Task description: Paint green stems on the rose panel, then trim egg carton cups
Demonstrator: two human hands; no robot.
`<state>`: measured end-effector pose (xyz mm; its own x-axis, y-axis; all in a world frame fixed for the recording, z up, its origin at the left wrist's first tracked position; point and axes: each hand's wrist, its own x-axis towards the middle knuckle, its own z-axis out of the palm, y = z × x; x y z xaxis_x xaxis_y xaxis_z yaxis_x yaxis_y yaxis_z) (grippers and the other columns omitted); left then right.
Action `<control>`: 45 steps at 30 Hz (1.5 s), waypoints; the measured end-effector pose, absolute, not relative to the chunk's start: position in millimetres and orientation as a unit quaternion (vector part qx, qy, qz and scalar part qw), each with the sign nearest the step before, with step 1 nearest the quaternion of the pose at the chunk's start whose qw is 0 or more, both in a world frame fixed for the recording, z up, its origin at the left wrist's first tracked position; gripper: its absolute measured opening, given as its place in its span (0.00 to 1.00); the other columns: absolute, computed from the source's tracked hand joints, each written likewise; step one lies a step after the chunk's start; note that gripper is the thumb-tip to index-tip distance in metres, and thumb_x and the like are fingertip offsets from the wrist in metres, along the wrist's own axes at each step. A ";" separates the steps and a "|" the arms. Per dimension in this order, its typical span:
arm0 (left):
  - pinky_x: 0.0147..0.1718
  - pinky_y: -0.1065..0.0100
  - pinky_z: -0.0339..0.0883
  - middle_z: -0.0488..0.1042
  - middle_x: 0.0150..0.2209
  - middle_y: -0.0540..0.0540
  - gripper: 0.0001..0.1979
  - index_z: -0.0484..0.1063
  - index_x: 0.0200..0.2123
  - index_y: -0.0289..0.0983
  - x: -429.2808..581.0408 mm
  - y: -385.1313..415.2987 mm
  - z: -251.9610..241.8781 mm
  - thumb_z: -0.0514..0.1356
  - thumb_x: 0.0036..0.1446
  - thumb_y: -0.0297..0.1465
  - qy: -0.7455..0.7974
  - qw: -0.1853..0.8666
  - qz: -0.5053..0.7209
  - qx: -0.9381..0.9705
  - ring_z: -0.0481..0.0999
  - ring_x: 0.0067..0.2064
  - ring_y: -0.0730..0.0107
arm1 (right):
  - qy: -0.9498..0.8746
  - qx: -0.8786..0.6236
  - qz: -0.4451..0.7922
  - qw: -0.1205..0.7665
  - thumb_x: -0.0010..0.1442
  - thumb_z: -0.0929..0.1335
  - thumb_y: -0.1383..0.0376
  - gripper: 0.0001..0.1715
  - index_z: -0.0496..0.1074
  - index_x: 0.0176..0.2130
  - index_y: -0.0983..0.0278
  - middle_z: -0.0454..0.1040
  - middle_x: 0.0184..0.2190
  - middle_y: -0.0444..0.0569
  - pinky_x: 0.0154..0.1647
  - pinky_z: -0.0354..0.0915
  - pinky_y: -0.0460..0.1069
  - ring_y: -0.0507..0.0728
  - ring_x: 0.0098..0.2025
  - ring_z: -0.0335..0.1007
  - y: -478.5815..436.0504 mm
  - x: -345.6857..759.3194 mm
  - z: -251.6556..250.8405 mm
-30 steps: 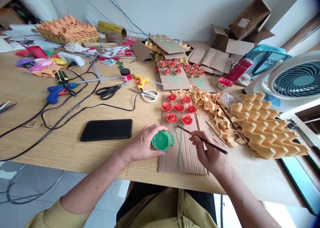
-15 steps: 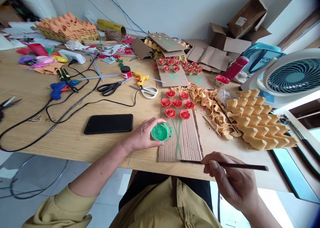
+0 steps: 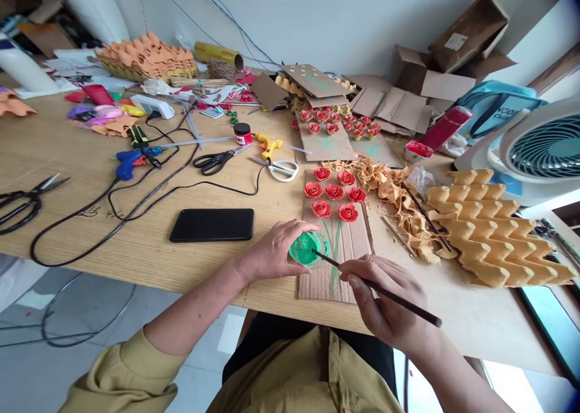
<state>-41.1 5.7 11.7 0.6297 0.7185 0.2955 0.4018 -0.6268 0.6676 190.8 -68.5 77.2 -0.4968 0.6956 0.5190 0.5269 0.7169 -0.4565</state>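
My left hand (image 3: 274,250) is wrapped round a small clear jar of green paint (image 3: 302,247), tilted so its inside faces me. My right hand (image 3: 392,298) grips a thin dark paintbrush (image 3: 399,304), its tip dipped into the paint. Below both hands lies a corrugated cardboard panel (image 3: 312,283), with several red paper-pulp roses (image 3: 334,192) on its upper part. Green painted stems (image 3: 335,234) run down from the roses, partly hidden behind the jar and the brush.
A black phone (image 3: 212,225) lies left of my left hand. Beyond it are black-handled scissors (image 3: 217,161), white-handled scissors (image 3: 283,170), a yellow glue gun (image 3: 269,146) and cables. Torn carton scraps (image 3: 401,204), an egg tray (image 3: 493,234) and a fan (image 3: 539,144) stand to the right.
The brush has moved from the bottom edge of the cardboard up and left into the paint jar. My view has shifted a little to the left.
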 end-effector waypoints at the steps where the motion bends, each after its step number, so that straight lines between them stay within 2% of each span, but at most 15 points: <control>1: 0.60 0.56 0.62 0.72 0.55 0.41 0.38 0.62 0.59 0.40 -41.1 5.6 12.0 0.71 0.49 0.46 0.326 0.283 0.279 0.858 0.72 0.57 0.54 | -0.859 -0.359 0.118 0.346 0.67 0.64 0.72 0.05 0.69 0.41 0.65 0.72 0.27 0.45 0.30 0.64 0.47 0.51 0.27 0.66 -67.3 189.5 76.4; 10: 0.59 0.56 0.61 0.72 0.55 0.41 0.35 0.63 0.57 0.40 -41.2 5.6 13.8 0.69 0.50 0.47 0.324 0.287 0.274 0.859 0.71 0.57 0.53 | -0.848 -0.363 0.105 0.372 0.65 0.63 0.73 0.07 0.69 0.39 0.64 0.70 0.26 0.44 0.28 0.63 0.47 0.51 0.26 0.66 -73.7 194.2 85.6; 14: 0.60 0.55 0.62 0.72 0.55 0.42 0.36 0.63 0.57 0.40 -41.8 4.6 16.0 0.72 0.48 0.44 0.337 0.298 0.265 0.853 0.71 0.58 0.54 | -0.803 -0.378 0.069 0.456 0.64 0.63 0.73 0.09 0.71 0.41 0.64 0.72 0.27 0.45 0.29 0.64 0.47 0.52 0.28 0.70 -70.9 200.3 83.6; 17: 0.60 0.54 0.62 0.73 0.56 0.41 0.37 0.63 0.57 0.41 -43.2 3.1 19.2 0.73 0.47 0.43 0.345 0.316 0.255 0.846 0.71 0.59 0.54 | -0.782 -0.391 0.049 0.483 0.65 0.63 0.73 0.09 0.72 0.41 0.63 0.74 0.28 0.46 0.28 0.65 0.47 0.52 0.28 0.71 -59.8 200.7 79.7; 23: 0.59 0.53 0.63 0.74 0.55 0.42 0.37 0.65 0.56 0.42 -45.8 0.0 22.3 0.74 0.45 0.41 0.360 0.349 0.236 0.833 0.73 0.57 0.55 | -0.809 -0.392 0.025 0.438 0.66 0.65 0.71 0.07 0.71 0.42 0.63 0.76 0.31 0.46 0.31 0.67 0.47 0.52 0.30 0.73 -32.2 197.1 67.2; 31: 0.57 0.55 0.64 0.75 0.53 0.42 0.36 0.66 0.55 0.41 -46.6 -1.0 21.5 0.74 0.44 0.40 0.336 0.364 0.226 0.839 0.73 0.55 0.55 | -0.810 -0.401 0.026 0.427 0.68 0.63 0.69 0.07 0.70 0.42 0.62 0.77 0.32 0.46 0.33 0.67 0.47 0.52 0.31 0.73 -5.3 188.5 54.1; 39: 0.56 0.57 0.65 0.76 0.52 0.42 0.37 0.68 0.54 0.40 -51.3 -3.4 23.8 0.74 0.42 0.45 0.290 0.402 0.201 0.845 0.75 0.53 0.54 | -0.895 -0.298 -0.055 0.327 0.68 0.63 0.71 0.09 0.68 0.47 0.66 0.76 0.33 0.51 0.35 0.66 0.50 0.55 0.32 0.70 10.7 174.7 38.8; 45: 0.56 0.59 0.65 0.77 0.52 0.43 0.37 0.70 0.54 0.42 -56.4 -4.7 28.1 0.75 0.41 0.45 0.234 0.449 0.194 0.840 0.74 0.55 0.54 | -0.921 -0.277 -0.108 0.252 0.67 0.61 0.71 0.11 0.70 0.46 0.68 0.75 0.35 0.54 0.35 0.64 0.52 0.57 0.33 0.68 13.9 169.0 32.1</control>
<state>-56.4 -4.7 28.1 0.8155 0.5669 0.1164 0.2182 -0.4875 0.8454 169.0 13.9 32.1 -0.7195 0.4557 0.5240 0.5644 0.8234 0.0590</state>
